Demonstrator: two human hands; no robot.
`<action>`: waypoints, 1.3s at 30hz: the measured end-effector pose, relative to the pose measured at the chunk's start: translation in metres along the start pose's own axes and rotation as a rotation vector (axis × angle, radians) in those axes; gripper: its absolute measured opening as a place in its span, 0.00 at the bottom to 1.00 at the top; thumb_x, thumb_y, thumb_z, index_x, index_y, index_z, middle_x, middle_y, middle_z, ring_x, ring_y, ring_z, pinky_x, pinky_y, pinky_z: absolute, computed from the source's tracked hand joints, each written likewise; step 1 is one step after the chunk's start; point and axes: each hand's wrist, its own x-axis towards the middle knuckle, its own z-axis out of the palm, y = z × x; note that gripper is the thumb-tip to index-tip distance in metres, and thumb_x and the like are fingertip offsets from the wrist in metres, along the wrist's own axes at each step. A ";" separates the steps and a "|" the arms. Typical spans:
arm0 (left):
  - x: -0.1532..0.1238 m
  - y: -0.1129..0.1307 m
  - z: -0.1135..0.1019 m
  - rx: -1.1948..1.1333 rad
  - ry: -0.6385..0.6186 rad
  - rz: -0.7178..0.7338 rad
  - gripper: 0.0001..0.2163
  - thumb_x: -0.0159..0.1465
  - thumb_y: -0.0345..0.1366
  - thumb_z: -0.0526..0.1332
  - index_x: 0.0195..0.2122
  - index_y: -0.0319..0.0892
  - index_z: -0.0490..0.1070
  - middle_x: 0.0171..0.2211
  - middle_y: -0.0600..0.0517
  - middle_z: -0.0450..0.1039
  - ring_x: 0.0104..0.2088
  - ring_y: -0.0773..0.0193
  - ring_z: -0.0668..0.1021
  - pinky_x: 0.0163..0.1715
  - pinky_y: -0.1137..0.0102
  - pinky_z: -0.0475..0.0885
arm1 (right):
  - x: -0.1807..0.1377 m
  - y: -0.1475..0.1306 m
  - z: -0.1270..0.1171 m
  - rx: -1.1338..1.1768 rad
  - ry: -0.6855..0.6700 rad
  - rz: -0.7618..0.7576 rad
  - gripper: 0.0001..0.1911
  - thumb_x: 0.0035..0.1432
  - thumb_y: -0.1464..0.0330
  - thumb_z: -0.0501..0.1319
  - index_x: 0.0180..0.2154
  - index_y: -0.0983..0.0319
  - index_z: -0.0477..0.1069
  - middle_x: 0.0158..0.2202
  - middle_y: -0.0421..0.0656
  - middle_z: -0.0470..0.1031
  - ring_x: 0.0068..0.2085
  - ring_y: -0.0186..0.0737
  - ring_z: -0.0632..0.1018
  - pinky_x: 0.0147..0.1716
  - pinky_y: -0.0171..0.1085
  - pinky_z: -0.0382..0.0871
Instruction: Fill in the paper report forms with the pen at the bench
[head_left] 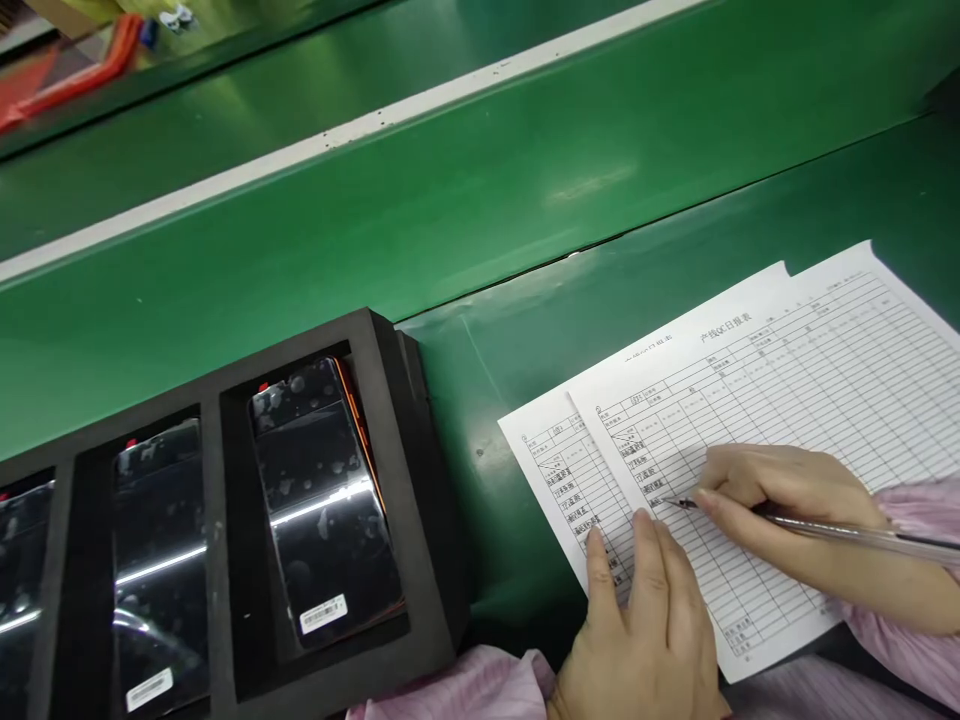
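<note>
Two overlapping printed forms lie on the green table at the right, the upper form [810, 400] covering most of the lower form [547, 430]. Between the fingers of my right hand [787, 510] is a clear ballpoint pen [862, 530], its tip at a handwritten row in the upper form's left column. My left hand [645, 620] rests with fingers extended over the left edge of the upper form, the fingertips just below the pen tip. Both sheets carry handwritten entries down the left column.
To the left stands a black foam tray [442, 560] with phones in its slots, among them a film-covered phone [322, 500] with an orange edge and a barcode label. A green surface with a pale strip [360, 130] runs behind. An orange-red object [82, 80] sits at the upper left.
</note>
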 end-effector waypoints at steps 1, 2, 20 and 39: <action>0.000 -0.001 -0.001 -0.006 0.002 0.001 0.29 0.41 0.64 0.67 0.39 0.51 0.80 0.50 0.49 0.73 0.57 0.45 0.64 0.58 0.50 0.55 | -0.001 0.002 0.001 0.005 -0.006 0.000 0.16 0.60 0.75 0.55 0.22 0.60 0.54 0.19 0.34 0.66 0.19 0.27 0.69 0.17 0.26 0.64; 0.001 -0.002 -0.002 -0.010 0.003 -0.003 0.29 0.41 0.64 0.67 0.39 0.51 0.80 0.50 0.49 0.73 0.57 0.45 0.64 0.57 0.50 0.56 | -0.002 0.004 0.003 0.016 -0.001 -0.008 0.16 0.60 0.75 0.55 0.22 0.60 0.54 0.19 0.34 0.66 0.19 0.27 0.69 0.17 0.26 0.64; 0.005 -0.018 -0.016 0.010 -0.098 0.124 0.20 0.65 0.54 0.53 0.45 0.48 0.77 0.51 0.52 0.73 0.55 0.51 0.66 0.53 0.54 0.59 | 0.002 0.003 0.000 -0.012 -0.024 0.032 0.17 0.61 0.72 0.54 0.21 0.60 0.54 0.18 0.35 0.67 0.19 0.29 0.71 0.18 0.29 0.66; 0.003 -0.017 -0.016 0.042 -0.106 0.128 0.21 0.65 0.55 0.53 0.45 0.49 0.78 0.50 0.51 0.73 0.56 0.51 0.66 0.54 0.54 0.60 | -0.002 0.012 0.009 0.059 0.061 -0.055 0.16 0.60 0.74 0.55 0.23 0.59 0.53 0.18 0.33 0.63 0.17 0.27 0.67 0.13 0.27 0.60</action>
